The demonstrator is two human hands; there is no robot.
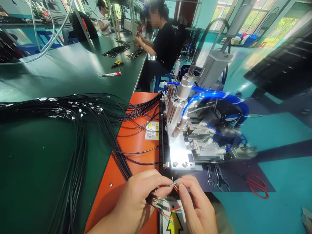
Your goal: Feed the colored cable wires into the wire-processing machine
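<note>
My left hand (136, 198) holds a black multi-core cable end, its stripped coloured cores (165, 206) fanning out below my fingers. My right hand (196, 206) pinches a few thin coloured wires (174, 186) against the fingertips of my left hand. The two hands nearly meet there, above an orange machine plate (131, 152). A large bundle of black cables (80, 130) runs from the green bench across that plate, with small metal terminals on many ends. My fingers hide part of the wire tips.
A pneumatic machine (195, 126) with blue air hoses stands right of my hands. Two wrenches (216, 178) and red-handled scissors (256, 186) lie beyond it. Along the green bench are hand tools (116, 64), wire bunches (116, 50), and a seated co-worker (158, 45).
</note>
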